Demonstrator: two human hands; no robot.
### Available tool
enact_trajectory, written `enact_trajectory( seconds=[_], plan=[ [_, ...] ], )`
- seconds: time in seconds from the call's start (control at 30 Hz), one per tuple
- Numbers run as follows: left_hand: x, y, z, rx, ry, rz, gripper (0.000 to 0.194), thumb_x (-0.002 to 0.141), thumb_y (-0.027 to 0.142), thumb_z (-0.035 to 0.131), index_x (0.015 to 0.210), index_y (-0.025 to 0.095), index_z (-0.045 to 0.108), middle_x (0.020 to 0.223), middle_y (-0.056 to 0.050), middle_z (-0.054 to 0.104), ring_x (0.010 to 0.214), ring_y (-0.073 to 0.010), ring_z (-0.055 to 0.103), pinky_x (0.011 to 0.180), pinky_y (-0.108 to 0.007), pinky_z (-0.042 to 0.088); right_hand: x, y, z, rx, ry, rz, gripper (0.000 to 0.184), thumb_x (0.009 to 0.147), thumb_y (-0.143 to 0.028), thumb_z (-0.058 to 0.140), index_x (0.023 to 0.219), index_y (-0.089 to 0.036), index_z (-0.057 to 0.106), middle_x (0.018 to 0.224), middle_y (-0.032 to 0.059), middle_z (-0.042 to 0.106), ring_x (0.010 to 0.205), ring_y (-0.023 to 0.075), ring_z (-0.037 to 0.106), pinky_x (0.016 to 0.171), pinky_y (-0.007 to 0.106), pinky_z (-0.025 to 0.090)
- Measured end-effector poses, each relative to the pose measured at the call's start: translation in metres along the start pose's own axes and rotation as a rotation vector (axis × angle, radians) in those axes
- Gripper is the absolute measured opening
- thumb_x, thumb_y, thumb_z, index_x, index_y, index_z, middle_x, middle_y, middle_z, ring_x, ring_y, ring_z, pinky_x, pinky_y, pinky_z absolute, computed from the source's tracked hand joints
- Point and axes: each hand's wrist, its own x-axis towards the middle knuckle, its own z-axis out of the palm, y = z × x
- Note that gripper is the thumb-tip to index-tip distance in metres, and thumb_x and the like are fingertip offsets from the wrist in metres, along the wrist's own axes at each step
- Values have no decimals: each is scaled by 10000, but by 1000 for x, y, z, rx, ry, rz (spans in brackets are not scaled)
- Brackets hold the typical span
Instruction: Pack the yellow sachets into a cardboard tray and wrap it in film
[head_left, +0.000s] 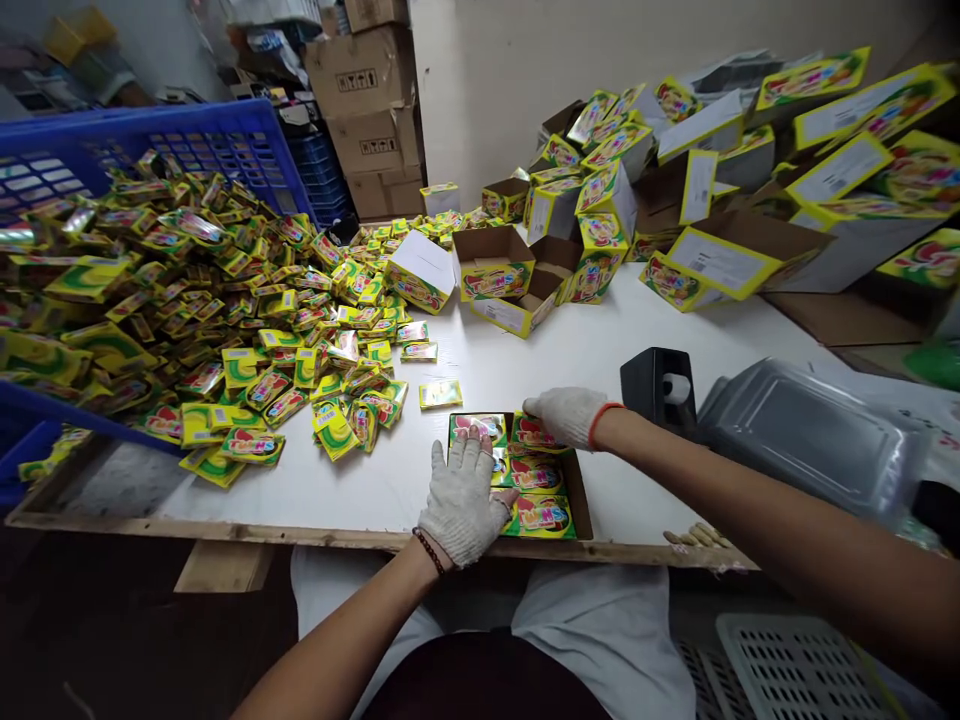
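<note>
An open cardboard display box (579,497) lies at the table's near edge, with small yellow-green candy packs (543,513) in rows inside it. My left hand (463,500), in a white knit glove, lies flat over the packs on the box's left side, fingers spread. At the far right corner of the box, my gloved right hand (567,416) has its fingers closed over a candy pack (531,432); its thumb is hidden. One loose pack (441,394) rests on the table just beyond the box.
A large heap of candy packs (225,260) spills from a blue crate (274,150) at the left. Several display boxes (495,265) are piled at the back and right. A black tape dispenser (656,385) and a clear plastic container (817,440) stand right; peanuts (697,536) lie near the edge.
</note>
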Motion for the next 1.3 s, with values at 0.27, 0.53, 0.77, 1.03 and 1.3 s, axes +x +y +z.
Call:
enact_trajectory(
  seconds=[0.27,0.53,0.77,1.03,1.3],
  plan=[
    [-3,-1,-1,-12,-30,11,788,912,494,506,1562,88,323,1605,-114,146,1509,-308,138,1199,-602,68,15,-22,34,-14,81,35,329,965,-174,443,1232,-115,627,1114,177,633,1073,359,611,822,475,519],
    [-8,-2,1,-91,25,26,828,917,600,473,1565,104,335,1603,-126,157,1506,-318,150,1192,-617,89,11,-33,57,-43,187,7,400,971,-91,315,1286,-69,560,1222,182,538,1121,330,534,857,458,506],
    [-8,-33,14,-153,425,73,706,962,565,433,1478,84,462,1558,-191,300,1464,-301,286,1160,-520,299,4,-44,68,-55,121,78,550,945,-39,238,1422,-117,501,1339,199,429,1112,327,513,867,461,484],
    [-5,-185,-2,-340,499,-870,1019,687,394,782,1506,-22,343,1445,-287,348,1357,-383,370,1126,-447,328,6,-41,58,123,-9,51,500,943,-68,297,1390,-135,509,1334,183,418,1157,334,512,942,461,443],
    [-26,-141,-37,-1156,459,-577,745,757,543,637,1289,24,589,1228,-164,616,1121,-259,587,955,-364,482,-21,-22,34,292,955,-504,388,871,-39,395,1218,-44,571,1252,186,549,1116,243,581,917,312,486]
  ],
)
